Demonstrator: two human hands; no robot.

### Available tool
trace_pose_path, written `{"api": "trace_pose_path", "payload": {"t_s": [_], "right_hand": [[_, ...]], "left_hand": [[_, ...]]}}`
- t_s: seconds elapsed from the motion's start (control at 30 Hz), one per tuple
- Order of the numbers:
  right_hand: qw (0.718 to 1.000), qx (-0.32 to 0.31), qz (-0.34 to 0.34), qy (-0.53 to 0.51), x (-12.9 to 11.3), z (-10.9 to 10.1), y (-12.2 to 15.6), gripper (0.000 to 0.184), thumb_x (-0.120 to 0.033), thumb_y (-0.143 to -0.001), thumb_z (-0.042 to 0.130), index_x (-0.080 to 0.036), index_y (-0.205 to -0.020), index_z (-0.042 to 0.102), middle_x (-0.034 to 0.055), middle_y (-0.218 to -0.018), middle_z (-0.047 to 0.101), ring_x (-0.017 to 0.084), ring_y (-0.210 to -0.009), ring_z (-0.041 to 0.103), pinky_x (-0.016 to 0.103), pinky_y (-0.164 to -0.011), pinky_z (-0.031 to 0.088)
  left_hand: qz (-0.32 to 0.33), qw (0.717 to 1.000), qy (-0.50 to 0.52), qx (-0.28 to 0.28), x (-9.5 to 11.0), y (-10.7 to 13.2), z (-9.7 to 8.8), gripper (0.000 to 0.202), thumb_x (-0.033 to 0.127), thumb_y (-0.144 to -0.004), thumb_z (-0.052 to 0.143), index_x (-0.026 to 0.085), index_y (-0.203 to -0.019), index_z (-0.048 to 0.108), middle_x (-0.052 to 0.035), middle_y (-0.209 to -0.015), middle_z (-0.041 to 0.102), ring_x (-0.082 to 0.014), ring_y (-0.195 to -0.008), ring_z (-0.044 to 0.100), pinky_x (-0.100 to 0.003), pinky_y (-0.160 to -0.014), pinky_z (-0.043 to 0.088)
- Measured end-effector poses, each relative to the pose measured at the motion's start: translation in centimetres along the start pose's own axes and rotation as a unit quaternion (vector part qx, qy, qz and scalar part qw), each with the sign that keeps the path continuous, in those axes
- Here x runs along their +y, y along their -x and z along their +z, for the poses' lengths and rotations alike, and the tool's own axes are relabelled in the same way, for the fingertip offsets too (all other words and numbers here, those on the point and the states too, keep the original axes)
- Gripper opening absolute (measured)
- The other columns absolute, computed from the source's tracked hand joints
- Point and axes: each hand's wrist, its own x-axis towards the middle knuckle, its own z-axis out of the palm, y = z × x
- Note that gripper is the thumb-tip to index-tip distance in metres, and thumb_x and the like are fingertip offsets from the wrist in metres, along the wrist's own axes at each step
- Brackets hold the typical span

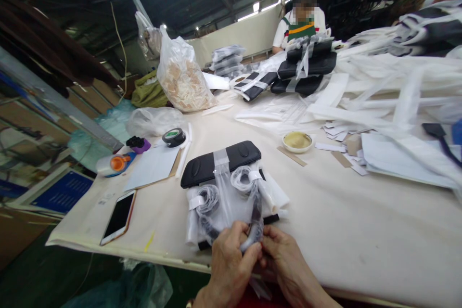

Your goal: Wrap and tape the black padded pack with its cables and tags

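Note:
A black bag (202,166) lies at the table's near side, with a translucent strip (222,187) wrapped round its middle. Clear plastic film covers its curved handle (257,219), and two coiled, plastic-wrapped cords (243,179) rest on top. My left hand (231,257) is closed round the lower part of the wrapped handle. Close beside it, my right hand (283,255) pinches the film at the handle's right edge. The fingertips of both hands nearly meet and partly hide what is between them.
A phone (118,216) lies left of the bag, a black tape roll (173,137) beyond it. Farther back are a small dish (297,141), a bag of scraps (184,77) and stacked black bags (306,67). A co-worker (301,29) is across the table.

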Motion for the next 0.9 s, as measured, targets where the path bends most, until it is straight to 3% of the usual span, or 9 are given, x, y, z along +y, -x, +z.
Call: {"api": "trace_pose_path", "payload": {"t_s": [0.17, 0.37, 0.6, 0.9], "right_hand": [[0.999, 0.011, 0.03, 0.035, -0.2, -0.4, 0.0, 0.048, -0.042, -0.042, 0.077, -0.014, -0.075, 0.056, -0.0027, -0.046, 0.057, 0.007, -0.037, 0.047, 0.017, -0.039, 0.038], [1.0, 0.015, -0.017, 0.016, 0.1, -0.4, 0.0, 0.039, -0.038, -0.046, 0.076, -0.014, -0.069, 0.057, -0.0044, -0.048, 0.057, 0.006, -0.038, 0.048, 0.017, -0.04, 0.039], [0.999, 0.029, -0.02, 0.015, 0.3, -0.7, -0.1, 0.034, -0.038, -0.048, 0.075, -0.016, -0.069, 0.058, -0.0044, -0.049, 0.057, 0.007, -0.04, 0.048, 0.019, -0.041, 0.041], [0.999, 0.031, -0.027, 0.032, -0.7, -0.7, 0.1, 0.036, -0.038, -0.043, 0.077, -0.014, -0.062, 0.059, -0.0018, -0.05, 0.059, 0.008, -0.041, 0.051, 0.02, -0.043, 0.043]], "left_hand": [[0.081, 0.995, -0.042, 0.048, -0.5, 0.1, 0.3, 0.005, 0.022, -0.076, 0.053, 0.02, -0.079, 0.057, 0.0, -0.068, 0.062, -0.0208, -0.068, 0.057, -0.03, -0.062, 0.041], [0.129, 0.986, -0.078, 0.072, 0.3, 0.3, 0.1, 0.006, 0.017, -0.077, 0.054, 0.02, -0.081, 0.057, 0.0, -0.073, 0.063, -0.0192, -0.068, 0.057, -0.028, -0.061, 0.043], [0.146, 0.976, -0.104, 0.124, 0.1, 0.3, 0.7, 0.007, 0.021, -0.082, 0.052, 0.02, -0.078, 0.058, -0.0006, -0.072, 0.063, -0.0182, -0.066, 0.057, -0.027, -0.06, 0.042], [0.169, 0.972, -0.116, 0.114, 0.0, 0.3, 0.9, 0.008, 0.02, -0.084, 0.05, 0.021, -0.081, 0.057, -0.0012, -0.074, 0.061, -0.018, -0.068, 0.056, -0.027, -0.061, 0.041]]}}
